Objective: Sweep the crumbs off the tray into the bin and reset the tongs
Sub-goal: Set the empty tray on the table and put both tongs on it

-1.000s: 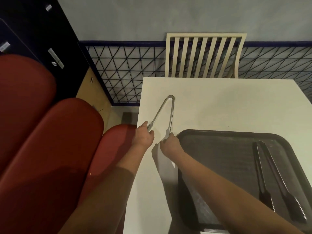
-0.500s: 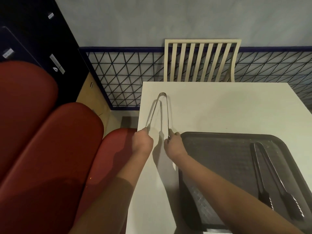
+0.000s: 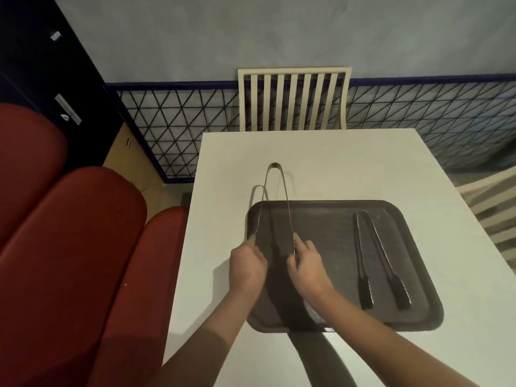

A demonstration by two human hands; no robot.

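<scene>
Both hands hold the silver tongs [image 3: 275, 202] over the left half of the tray: the left hand [image 3: 245, 265] pinches the tip of the left arm, the right hand [image 3: 305, 265] pinches the tip of the right arm, and the hinge end points away toward the slatted chair [image 3: 293, 100].

Going by size, the white tabletop [image 3: 349, 163] carries everything. On it sits the dark tray [image 3: 321, 233], whose surface looks bare of crumbs as far as this view can tell. No bin is in sight. Along the tray's right side lie the black-tipped tongs [image 3: 379, 258], arms slightly spread, gripping ends toward the person.

By my judgement the sweeping part is done or cannot be checked from here, and the step in hand is resetting the tongs, with one pair placed and the silver pair hanging above its spot.

The next move calls for lowering the silver pair flat onto the tray's left half, roughly parallel to the other pair and well apart from it, then letting go with both hands without the sprung arms jumping sideways.
</scene>
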